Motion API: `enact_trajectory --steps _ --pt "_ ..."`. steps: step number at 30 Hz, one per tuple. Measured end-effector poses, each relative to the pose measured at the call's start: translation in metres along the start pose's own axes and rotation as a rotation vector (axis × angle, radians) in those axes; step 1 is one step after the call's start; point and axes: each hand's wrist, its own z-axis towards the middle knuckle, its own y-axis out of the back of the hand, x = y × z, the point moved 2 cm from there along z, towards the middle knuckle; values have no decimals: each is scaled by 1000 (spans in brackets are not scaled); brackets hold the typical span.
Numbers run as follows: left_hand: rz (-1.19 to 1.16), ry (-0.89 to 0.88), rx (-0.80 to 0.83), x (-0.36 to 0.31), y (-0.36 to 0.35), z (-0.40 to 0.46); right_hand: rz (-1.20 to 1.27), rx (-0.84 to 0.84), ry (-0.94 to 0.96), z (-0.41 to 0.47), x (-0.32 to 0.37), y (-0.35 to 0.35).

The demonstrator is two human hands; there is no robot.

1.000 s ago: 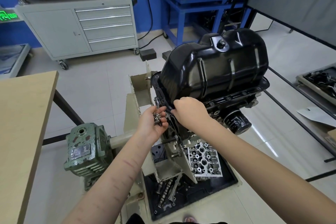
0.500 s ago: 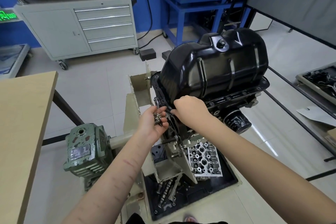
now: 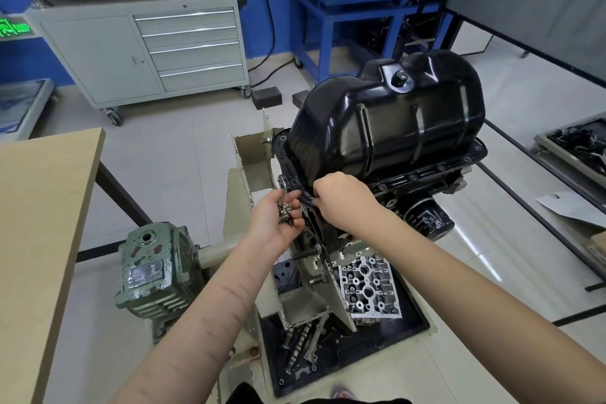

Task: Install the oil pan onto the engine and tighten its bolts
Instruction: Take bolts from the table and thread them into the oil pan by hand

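Your left hand [image 3: 278, 218] cups a cluster of bolts [image 3: 286, 212], palm up. At its 2 o'clock your right hand [image 3: 344, 198] pinches at the oil pan [image 3: 387, 131] flange's near corner — what it pinches is hidden. Pan sits atop the engine [image 3: 423, 187].

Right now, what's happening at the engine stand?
A person is fitting bolts on the black oil pan, which already sits on the engine. The left hand cups a handful of loose bolts. The right hand works at the pan's near flange corner, fingers curled there; what they pinch is hidden.
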Motion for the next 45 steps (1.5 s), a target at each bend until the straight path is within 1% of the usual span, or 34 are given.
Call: enact_trajectory --steps 4,10,18,24,30,37,41,45 --pt "-1 -1 1 0 0 0 -32 -59 -12 2 2 2" --pt "-4 -6 -5 -1 0 -1 83 -98 -19 -1 3 -1" --pt "-5 0 -3 -1 1 -1 11 -13 -33 2 -1 0" --pt "-10 5 -1 2 2 -1 -32 -45 -12 2 2 1" --pt "-20 2 5 1 4 -3 61 -91 -42 0 2 -1" --pt "-20 5 0 0 5 -3 30 -2 -42 2 -1 -2" --pt "-21 8 0 1 2 -3 -37 -61 -34 1 -1 -3" --pt "-24 9 -2 0 6 -4 -7 -135 -41 0 2 -7"
